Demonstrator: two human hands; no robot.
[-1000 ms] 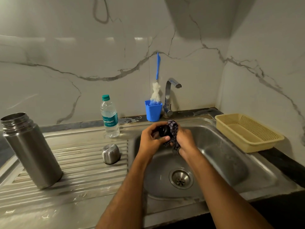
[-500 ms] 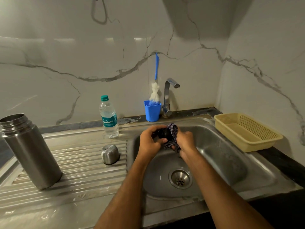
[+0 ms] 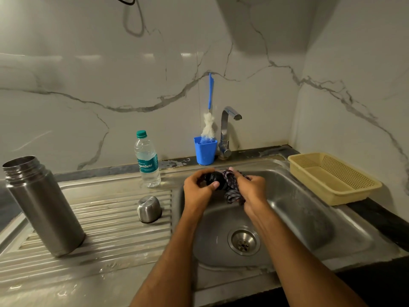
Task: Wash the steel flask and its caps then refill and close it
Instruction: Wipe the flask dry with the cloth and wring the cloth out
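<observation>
Working over the sink (image 3: 314, 220), above the drain (image 3: 243, 240): holding a black cap (image 3: 213, 178) in the left hand (image 3: 199, 191), fingers (image 3: 214, 185) curled around it; gripping a patterned cloth (image 3: 232, 189) in the right hand (image 3: 252, 191), fingers closed on the fabric and pressing it against the cap. Wiping or scrubbing the cap, apparently; impossible to tell whether washing or drying.

Standing upright at the left on the ribbed drainboard (image 3: 99, 218): flask (image 3: 42, 204), mouth open, threads bare, well apart from the hands. Resting upside down nearer the sink, also on the drainboard: steel cap (image 3: 149, 208). Possibly washed already, both of them; not confirmable, though wet streaks showing on the counter (image 3: 66, 284) in front.

Waiting behind, near the wall: water bottle (image 3: 147, 160), sealed and nearly full, presumably for refilling. Standing further back: blue cup (image 3: 205, 150) holding a bottle brush (image 3: 209, 120), beside the tap (image 3: 228, 129), no water running. Sitting at the far right: yellow basket (image 3: 354, 191).

Remaining, judging by this layout: finishing the black cap, refilling the flask, fitting both caps. Roughly midway through.
</observation>
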